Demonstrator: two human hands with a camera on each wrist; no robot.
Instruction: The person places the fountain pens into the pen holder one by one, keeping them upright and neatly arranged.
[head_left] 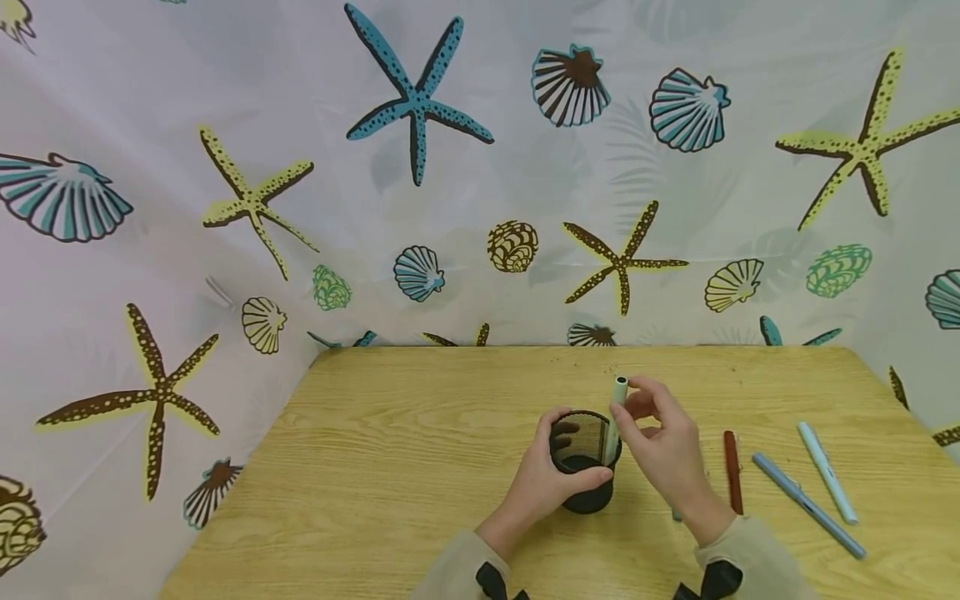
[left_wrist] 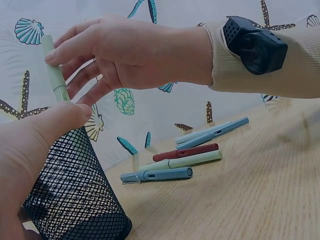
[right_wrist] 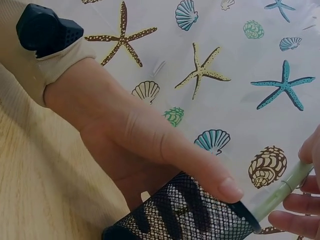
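My left hand (head_left: 545, 477) grips a black mesh pen holder (head_left: 588, 500), fingers curled round its far side and thumb across the near side near the rim. The holder is tilted, its mouth facing up and toward me. Between thumb and fingers, my right hand (head_left: 669, 446) pinches a pale green pen (head_left: 619, 395) near its upper end. The pen's lower part is inside the holder, along the right wall. In the left wrist view the pen (left_wrist: 56, 75) rises above the holder (left_wrist: 82, 195). Whether its lower tip touches the bottom cannot be seen.
On the wooden table (head_left: 390, 450), right of my hands, lie a dark red pen (head_left: 732, 472), a blue pen (head_left: 808, 504) and a light blue pen (head_left: 827, 472). The left wrist view also shows another pale green pen (left_wrist: 195, 159) and a shorter-looking blue pen (left_wrist: 165, 174). A shell-patterned curtain (head_left: 480, 183) encloses the table.
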